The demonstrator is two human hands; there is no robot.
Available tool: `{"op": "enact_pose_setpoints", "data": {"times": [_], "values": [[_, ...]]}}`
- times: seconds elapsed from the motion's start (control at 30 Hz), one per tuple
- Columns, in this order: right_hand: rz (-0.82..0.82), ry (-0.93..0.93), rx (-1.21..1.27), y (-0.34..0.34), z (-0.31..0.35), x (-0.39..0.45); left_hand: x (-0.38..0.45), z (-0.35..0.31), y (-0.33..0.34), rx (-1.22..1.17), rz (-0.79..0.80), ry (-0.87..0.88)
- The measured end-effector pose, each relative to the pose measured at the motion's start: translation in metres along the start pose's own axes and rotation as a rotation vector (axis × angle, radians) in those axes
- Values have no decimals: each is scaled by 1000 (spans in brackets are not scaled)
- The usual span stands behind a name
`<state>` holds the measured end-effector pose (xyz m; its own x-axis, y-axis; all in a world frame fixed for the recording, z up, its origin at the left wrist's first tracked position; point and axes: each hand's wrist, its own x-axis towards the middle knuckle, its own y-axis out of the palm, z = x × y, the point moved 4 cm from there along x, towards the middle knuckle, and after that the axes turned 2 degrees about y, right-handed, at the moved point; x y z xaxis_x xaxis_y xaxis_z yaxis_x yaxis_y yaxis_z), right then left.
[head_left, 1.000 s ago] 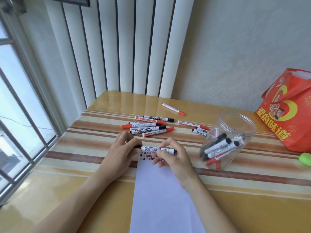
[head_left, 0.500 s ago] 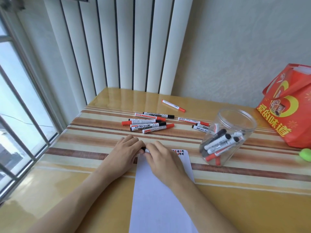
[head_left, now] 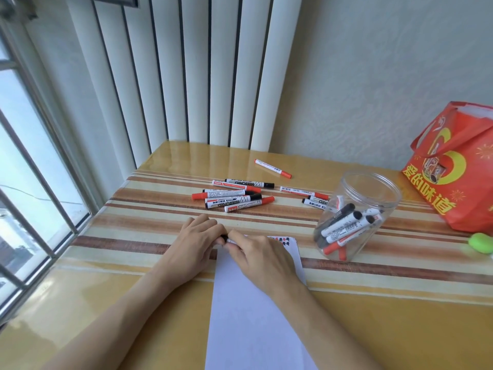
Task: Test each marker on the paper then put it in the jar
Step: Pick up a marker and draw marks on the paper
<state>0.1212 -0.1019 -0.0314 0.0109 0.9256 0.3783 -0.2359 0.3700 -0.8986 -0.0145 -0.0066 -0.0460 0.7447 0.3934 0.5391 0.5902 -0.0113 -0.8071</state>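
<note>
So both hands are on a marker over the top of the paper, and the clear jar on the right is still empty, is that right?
Not quite: the jar is not empty. The head view shows several markers already inside it. Both the left hand and the right hand do hold a marker over the paper.

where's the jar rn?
Head view, right of centre: the clear jar stands on the striped table, right of the paper, with the red bag behind it to the right.

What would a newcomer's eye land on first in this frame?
Both hands, left hand and right hand, meet over one marker at the top of the white paper. To the right stands a clear jar holding markers; behind it, a bright red bag.
</note>
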Motion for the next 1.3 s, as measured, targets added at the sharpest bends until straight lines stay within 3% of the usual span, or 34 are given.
{"op": "enact_pose_setpoints", "data": {"times": [0.13,0.27,0.5,0.6,0.67,0.83,1.3], "values": [[12,55,14,-3,-11,-2,1,1,2,22,-23,-20],[-92,188,94,-9,-27,-1,2,7,3,12,-52,-134],[-284,405,821,-26,-55,-2,1,22,15,47,27,-265],[-234,648,1481,-17,-63,-2,1,23,16,36,50,-284],[-183,703,1658,-13,-64,-3,1,22,15,28,55,-294],[-151,691,1237,-8,-62,-5,0,19,13,34,76,-306],[-128,730,956,-5,-55,-10,-2,14,14,14,188,-206]]}}
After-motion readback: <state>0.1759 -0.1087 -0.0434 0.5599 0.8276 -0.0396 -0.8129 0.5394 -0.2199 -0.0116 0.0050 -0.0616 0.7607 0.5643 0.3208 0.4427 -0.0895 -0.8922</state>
